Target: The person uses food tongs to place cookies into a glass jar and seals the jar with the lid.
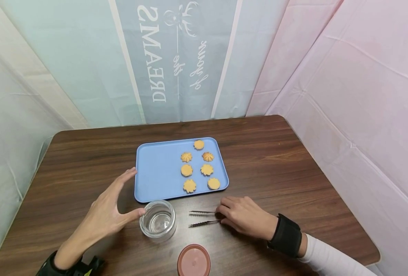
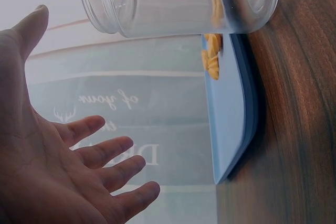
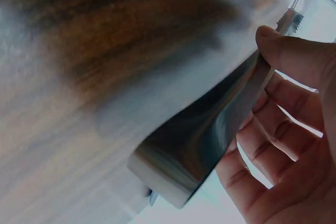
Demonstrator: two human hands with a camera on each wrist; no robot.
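My left hand (image 1: 104, 212) is spread wide beside a clear glass jar (image 1: 158, 222), with the thumb by the jar's rim in the head view. In the left wrist view, a gap shows between that hand's fingers (image 2: 105, 153) and the jar. Metal tongs (image 3: 202, 135) with serrated tips are held by my right hand (image 1: 243, 216), thumb on one arm and fingers on the other side. Their two arms stand apart, tips pointing left towards the jar. Beyond lies a blue tray (image 1: 159, 168) with several golden cookies (image 1: 206, 170) on its right half.
A reddish-brown round lid (image 1: 193, 261) lies near the front of the dark wood table (image 1: 269, 161), below the jar and tongs. Behind the table hangs a printed fabric backdrop (image 1: 211, 103), and pale cloth (image 1: 359, 115) hangs at the right.
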